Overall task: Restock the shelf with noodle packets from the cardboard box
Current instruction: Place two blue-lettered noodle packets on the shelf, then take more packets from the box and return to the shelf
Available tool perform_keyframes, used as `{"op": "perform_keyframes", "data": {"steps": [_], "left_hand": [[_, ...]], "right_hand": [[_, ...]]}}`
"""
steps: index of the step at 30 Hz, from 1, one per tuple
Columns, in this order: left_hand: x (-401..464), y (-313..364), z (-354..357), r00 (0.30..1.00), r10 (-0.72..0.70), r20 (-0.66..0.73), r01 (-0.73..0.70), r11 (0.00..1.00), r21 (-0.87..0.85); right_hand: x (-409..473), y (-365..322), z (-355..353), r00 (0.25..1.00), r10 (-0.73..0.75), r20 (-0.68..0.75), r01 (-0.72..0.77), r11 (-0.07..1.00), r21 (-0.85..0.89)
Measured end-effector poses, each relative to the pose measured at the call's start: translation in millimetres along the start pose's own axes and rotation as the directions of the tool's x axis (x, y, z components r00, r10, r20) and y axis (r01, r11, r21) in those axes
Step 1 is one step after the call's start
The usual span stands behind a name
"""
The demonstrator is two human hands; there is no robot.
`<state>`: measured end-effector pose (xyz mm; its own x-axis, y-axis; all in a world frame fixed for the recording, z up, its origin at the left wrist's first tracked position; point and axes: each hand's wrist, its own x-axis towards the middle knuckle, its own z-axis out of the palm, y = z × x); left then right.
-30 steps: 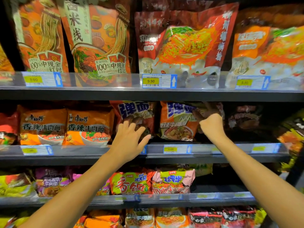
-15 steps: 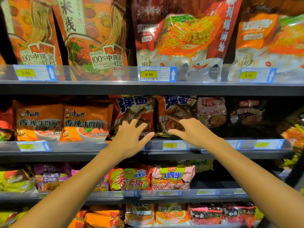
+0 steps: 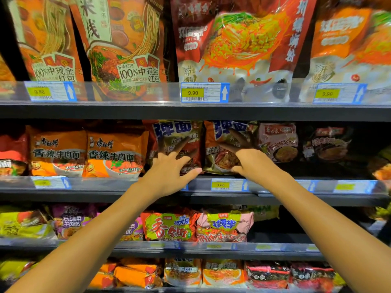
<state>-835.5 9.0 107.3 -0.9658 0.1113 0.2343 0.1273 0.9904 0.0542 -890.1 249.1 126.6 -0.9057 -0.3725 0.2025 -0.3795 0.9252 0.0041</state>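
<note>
Dark metal shelf [image 3: 275, 196], middle tier: left hand [image 3: 169, 172], fingers spread, on brown blue-lettered noodle packet [image 3: 179, 132]; right hand [image 3: 251, 163], grip likewise apart, on matching neighbouring packet [image 3: 220, 149].

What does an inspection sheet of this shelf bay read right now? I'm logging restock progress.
Surface: middle shelf, dark, with price tags along its edge; dim space at its right.
Job's things: two brown noodle packets upright side by side; cardboard box not seen.
Clutter: nothing seen.
Grippers: left hand with spread fingers on the left packet; right hand with spread fingers on the right packet.
Cables: nothing seen.
Surroundings: orange beef noodle packets to the left; large pouches on the shelf above; stocked shelves below.
</note>
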Motion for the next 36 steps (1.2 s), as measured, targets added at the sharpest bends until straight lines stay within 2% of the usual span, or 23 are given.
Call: {"op": "perform_keyframes", "data": {"steps": [2,9,13,18,22,28,31,36], "left_hand": [[2,1,-5,1.000,0.004,0.028,-0.003,0.999,-0.036],[1,6,-14,0.995,0.004,0.101,-0.008,0.999,0.046],[-14,-3,-16,0.999,0.047,0.013,-0.048,0.989,0.142],[-44,-8,-17,0.980,0.175,-0.093,-0.172,0.984,0.039],[-69,-6,-12,0.937,0.303,-0.172,-0.304,0.952,0.024],[-116,26,-1,0.882,0.461,-0.094,-0.465,0.885,-0.023],[-141,57,16,0.807,0.586,-0.069,-0.589,0.807,-0.033],[-182,130,60,0.690,0.723,-0.015,-0.715,0.680,-0.161]], "right_hand": [[-2,1,-3,1.000,0.003,0.021,-0.003,1.000,0.004],[-5,6,-9,0.999,-0.025,0.032,0.021,0.992,0.122],[-25,10,-9,0.999,-0.023,-0.036,0.029,0.983,0.181],[-63,10,-15,0.994,-0.063,-0.093,0.085,0.963,0.254],[-109,6,-21,0.985,-0.077,-0.155,0.120,0.949,0.292],[-214,-5,-18,0.984,0.071,-0.161,-0.014,0.945,0.328],[-278,-6,-2,0.981,0.152,-0.116,-0.115,0.954,0.277],[-403,2,27,0.944,0.327,-0.040,-0.302,0.906,0.296]]}}
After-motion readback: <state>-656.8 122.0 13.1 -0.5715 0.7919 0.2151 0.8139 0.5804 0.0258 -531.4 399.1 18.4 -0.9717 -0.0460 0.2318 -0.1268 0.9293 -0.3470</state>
